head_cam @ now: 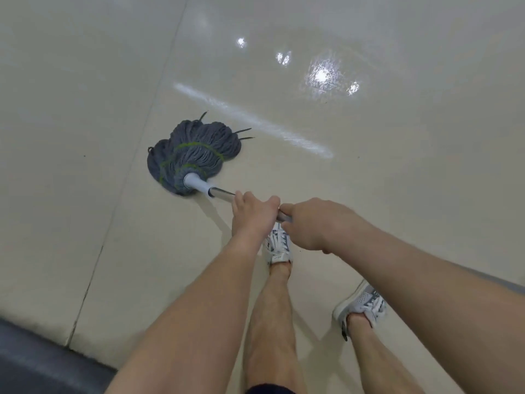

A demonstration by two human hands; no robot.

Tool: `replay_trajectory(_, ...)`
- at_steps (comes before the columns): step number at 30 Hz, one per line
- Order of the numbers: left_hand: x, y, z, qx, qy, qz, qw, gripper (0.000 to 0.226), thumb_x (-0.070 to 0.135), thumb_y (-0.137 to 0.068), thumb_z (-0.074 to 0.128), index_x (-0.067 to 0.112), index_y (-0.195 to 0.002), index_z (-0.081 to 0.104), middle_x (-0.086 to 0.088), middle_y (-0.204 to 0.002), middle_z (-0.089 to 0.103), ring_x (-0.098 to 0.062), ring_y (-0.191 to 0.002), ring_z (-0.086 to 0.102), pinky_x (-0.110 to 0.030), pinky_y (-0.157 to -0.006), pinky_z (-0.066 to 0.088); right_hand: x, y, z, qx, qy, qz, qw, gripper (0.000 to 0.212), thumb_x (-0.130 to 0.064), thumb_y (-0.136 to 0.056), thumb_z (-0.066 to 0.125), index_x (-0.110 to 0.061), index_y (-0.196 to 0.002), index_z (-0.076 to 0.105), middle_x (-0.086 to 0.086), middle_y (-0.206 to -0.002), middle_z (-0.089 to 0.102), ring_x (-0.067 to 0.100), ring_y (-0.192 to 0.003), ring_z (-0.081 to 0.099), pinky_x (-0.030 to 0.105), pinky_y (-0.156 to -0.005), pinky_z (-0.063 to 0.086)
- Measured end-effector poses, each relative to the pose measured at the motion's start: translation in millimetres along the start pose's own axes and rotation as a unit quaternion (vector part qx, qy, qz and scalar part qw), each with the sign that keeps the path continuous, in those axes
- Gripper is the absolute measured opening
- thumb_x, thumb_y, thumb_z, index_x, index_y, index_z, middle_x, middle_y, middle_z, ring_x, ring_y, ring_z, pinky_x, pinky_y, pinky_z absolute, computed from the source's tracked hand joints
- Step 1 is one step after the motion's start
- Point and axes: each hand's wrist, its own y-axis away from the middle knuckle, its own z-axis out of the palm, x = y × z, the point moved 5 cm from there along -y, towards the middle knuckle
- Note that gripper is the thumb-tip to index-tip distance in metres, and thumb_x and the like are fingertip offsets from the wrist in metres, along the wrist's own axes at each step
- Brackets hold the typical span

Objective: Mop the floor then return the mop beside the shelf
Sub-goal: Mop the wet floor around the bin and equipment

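A mop with a grey string head (pixel 193 155), banded in green, lies spread flat on the cream floor (pixel 369 166) ahead and to my left. Its white collar joins a metal handle (pixel 223 192) that runs back toward me. My left hand (pixel 251 216) is wrapped around the handle lower down, closer to the mop head. My right hand (pixel 311 223) grips the handle just behind it, nearly touching the left. The handle behind my hands is hidden. No shelf is in view.
The floor is glossy with wet patches and light reflections at the upper right (pixel 321 75). A thin floor seam (pixel 133 155) runs diagonally on the left. A dark grey strip (pixel 37 354) borders the lower left. My two feet in white sneakers (pixel 278 245) stand below my hands.
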Motion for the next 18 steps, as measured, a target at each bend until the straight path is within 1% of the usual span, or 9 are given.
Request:
replay_trajectory(1,-10.8,6.6,5.0,0.007,0.012,-0.011,1.000,0.066,0.041,-0.081,0.048,0.001,-0.133,0.044,-0.010,-0.145,0.035,-0.028,-0.139,0.031,-0.043,-0.106,0.034,-1.2,4.0,10.6,-0.009,-0.004,0.002,1.000,0.038,-0.035,-0.101,0.036,-0.034,-0.138,0.045,-0.001,-0.087,0.049,0.012,-0.051,0.039,0.026,-0.048,0.032)
replay_trajectory(3,-23.0,22.5,24.3,0.016,0.034,-0.017,0.999,0.057,0.038,-0.083,0.051,0.001,-0.127,0.043,-0.008,-0.138,0.037,-0.028,-0.134,0.034,-0.039,-0.102,0.035,6.9,17.0,33.2,-0.029,-0.024,0.013,0.999,0.040,-0.038,-0.101,0.033,-0.035,-0.140,0.043,0.003,-0.099,0.053,0.012,-0.051,0.036,0.027,-0.049,0.033)
replay_trajectory(6,-22.6,49.6,65.0,0.010,0.044,-0.011,0.999,0.053,0.033,-0.084,0.052,0.003,-0.125,0.040,-0.009,-0.140,0.033,-0.027,-0.132,0.033,-0.037,-0.101,0.036,36.1,42.2,63.9,-0.022,-0.064,0.032,0.997,0.041,-0.042,-0.101,0.030,-0.040,-0.141,0.041,0.003,-0.104,0.059,0.010,-0.050,0.037,0.026,-0.048,0.034)
replay_trajectory(9,-2.6,76.9,110.6,-0.014,0.053,0.022,0.998,0.054,0.028,-0.084,0.052,0.001,-0.128,0.037,-0.016,-0.153,0.014,-0.032,-0.135,0.027,-0.034,-0.101,0.033,77.5,69.4,88.4,0.005,-0.060,0.046,0.997,0.039,-0.041,-0.102,0.031,-0.036,-0.139,0.041,0.006,-0.117,0.065,0.014,-0.055,0.046,0.030,-0.062,0.041)
replay_trajectory(11,15.7,98.2,142.6,-0.038,0.052,0.045,0.997,0.055,0.027,-0.085,0.051,0.003,-0.131,0.034,-0.017,-0.158,0.001,-0.035,-0.143,0.017,-0.035,-0.107,0.032,113.0,87.7,102.7,0.032,-0.062,0.067,0.995,0.037,-0.041,-0.102,0.031,-0.036,-0.138,0.042,0.007,-0.119,0.065,0.011,-0.050,0.037,0.030,-0.065,0.041)
replay_trajectory(13,37.4,124.4,181.0,-0.070,0.043,0.066,0.994,0.047,0.027,-0.084,0.051,0.006,-0.123,0.036,-0.019,-0.155,0.002,-0.039,-0.145,0.011,-0.039,-0.112,0.032,154.1,108.3,119.9,0.047,-0.062,0.088,0.993,0.038,-0.042,-0.102,0.030,-0.039,-0.139,0.041,0.006,-0.114,0.065,0.009,-0.048,0.033,0.028,-0.062,0.040)
replay_trajectory(15,56.9,154.1,223.4,-0.097,0.044,0.079,0.991,0.037,0.024,-0.083,0.050,0.008,-0.112,0.036,-0.023,-0.152,0.007,-0.040,-0.144,0.007,-0.039,-0.113,0.030,198.7,132.9,140.5,0.057,-0.081,0.114,0.989,0.040,-0.043,-0.102,0.029,-0.043,-0.140,0.039,0.002,-0.098,0.060,0.009,-0.048,0.038,0.026,-0.051,0.038)
replay_trajectory(16,64.8,170.2,245.2,-0.110,0.045,0.085,0.989,0.037,0.022,-0.083,0.050,0.006,-0.113,0.036,-0.024,-0.152,0.005,-0.040,-0.145,0.004,-0.038,-0.114,0.029,220.8,146.7,153.1,0.055,-0.099,0.130,0.985,0.040,-0.044,-0.102,0.028,-0.045,-0.140,0.038,-0.001,-0.091,0.057,0.011,-0.047,0.043,0.025,-0.047,0.039)
replay_trajectory(18,75.4,207.5,292.1,-0.151,0.033,0.096,0.983,0.050,0.021,-0.085,0.049,0.002,-0.129,0.036,-0.024,-0.158,-0.008,-0.038,-0.149,-0.010,-0.036,-0.116,0.023,262.5,178.1,184.7,0.034,-0.155,0.168,0.973,0.040,-0.045,-0.101,0.028,-0.053,-0.139,0.035,-0.003,-0.084,0.056,0.015,-0.044,0.050,0.024,-0.045,0.045)
